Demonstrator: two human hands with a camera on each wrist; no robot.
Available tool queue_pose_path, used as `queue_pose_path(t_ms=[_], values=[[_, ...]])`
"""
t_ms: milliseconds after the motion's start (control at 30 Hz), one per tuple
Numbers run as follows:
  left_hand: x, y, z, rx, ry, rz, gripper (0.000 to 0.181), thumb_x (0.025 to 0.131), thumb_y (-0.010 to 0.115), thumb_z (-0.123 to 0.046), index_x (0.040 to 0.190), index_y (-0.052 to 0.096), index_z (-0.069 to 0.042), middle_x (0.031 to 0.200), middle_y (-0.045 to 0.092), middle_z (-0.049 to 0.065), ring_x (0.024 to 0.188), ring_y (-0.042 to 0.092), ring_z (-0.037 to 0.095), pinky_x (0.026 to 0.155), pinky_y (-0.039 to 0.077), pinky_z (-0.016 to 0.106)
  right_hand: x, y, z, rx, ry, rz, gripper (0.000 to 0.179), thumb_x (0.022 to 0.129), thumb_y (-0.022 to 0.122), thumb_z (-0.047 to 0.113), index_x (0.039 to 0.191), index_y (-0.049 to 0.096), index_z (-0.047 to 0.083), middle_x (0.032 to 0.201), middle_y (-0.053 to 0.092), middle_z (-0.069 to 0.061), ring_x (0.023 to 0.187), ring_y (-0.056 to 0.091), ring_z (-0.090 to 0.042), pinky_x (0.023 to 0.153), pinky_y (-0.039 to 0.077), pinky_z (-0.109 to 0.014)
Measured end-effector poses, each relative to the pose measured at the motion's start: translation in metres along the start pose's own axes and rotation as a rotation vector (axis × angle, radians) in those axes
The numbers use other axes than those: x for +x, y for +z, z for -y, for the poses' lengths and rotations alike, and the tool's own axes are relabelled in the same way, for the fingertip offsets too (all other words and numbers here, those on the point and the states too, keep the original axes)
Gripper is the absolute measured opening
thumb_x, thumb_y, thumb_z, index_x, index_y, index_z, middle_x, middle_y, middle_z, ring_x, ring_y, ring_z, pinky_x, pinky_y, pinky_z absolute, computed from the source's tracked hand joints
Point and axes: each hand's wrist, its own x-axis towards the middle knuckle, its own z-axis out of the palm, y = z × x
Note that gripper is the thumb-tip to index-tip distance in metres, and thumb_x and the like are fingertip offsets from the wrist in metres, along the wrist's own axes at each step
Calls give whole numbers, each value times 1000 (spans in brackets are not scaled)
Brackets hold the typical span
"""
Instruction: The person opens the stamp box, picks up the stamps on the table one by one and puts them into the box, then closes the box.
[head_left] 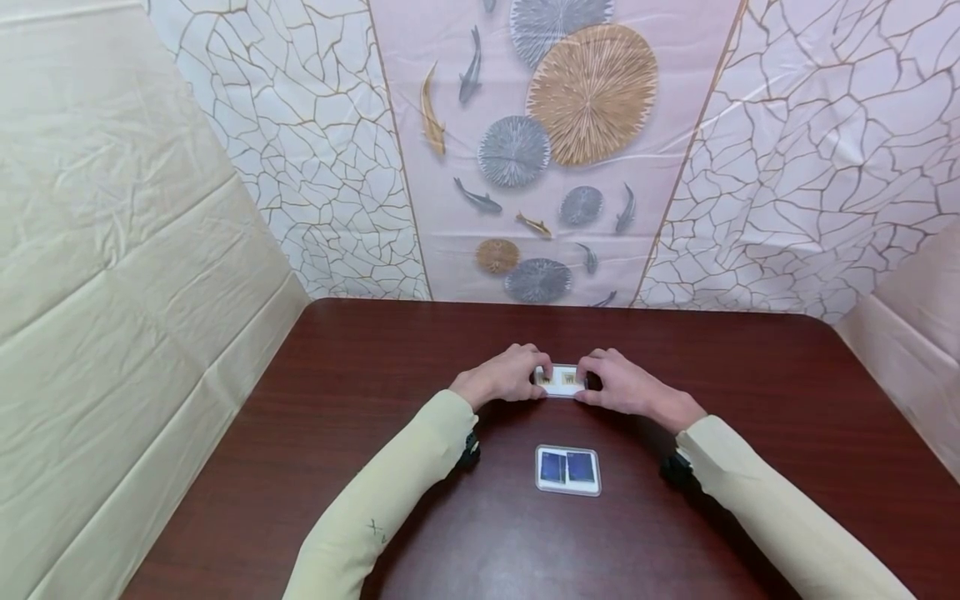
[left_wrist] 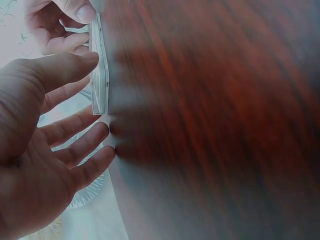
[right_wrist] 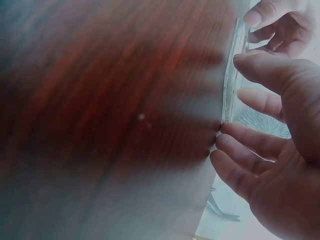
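A flat clear plastic case (head_left: 558,381) with a white inside and two small gold squares lies on the table between my hands. At its left end my left hand (head_left: 512,374) holds it, thumb at the near edge and forefinger bent over the top. My right hand (head_left: 627,384) grips the right end in the same way. Seen edge-on in the left wrist view, the case (left_wrist: 102,75) shows thin layers; the other fingers of the left hand (left_wrist: 47,145) spread beside its end. In the right wrist view the right hand's (right_wrist: 285,130) lower fingertips touch the tabletop.
A second clear case (head_left: 567,487), holding two dark blue rectangles on white, lies nearer to me on the dark red-brown table (head_left: 360,400). Behind the table's far edge hangs a patterned cloth (head_left: 517,208). A pale cloth (head_left: 150,292) borders the left side.
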Motion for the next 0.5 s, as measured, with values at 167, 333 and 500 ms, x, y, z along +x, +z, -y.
queue_pose_path(t_ms=[167,333,500], values=[[0,0,0,1,-10,6,27,91,69,-32,115,64,-21,133,54,4,117,48,21,101,43,33,0,-1,2,-10,-4,-5,19,86,75,31,91,62,18,103,60,-7,94,49,-24,80,42,-37],[0,0,0,13,-18,13,28,91,69,-33,116,64,-22,133,55,4,118,48,22,103,42,33,1,-1,3,-6,-1,-10,19,85,75,30,92,62,17,105,60,-9,96,50,-26,81,43,-39],[-1,-3,1,-2,-18,23,28,92,68,-34,116,64,-22,130,55,4,115,48,20,101,43,33,0,-2,1,-1,-28,-16,19,85,75,30,91,63,16,103,60,-8,94,50,-25,81,44,-38]])
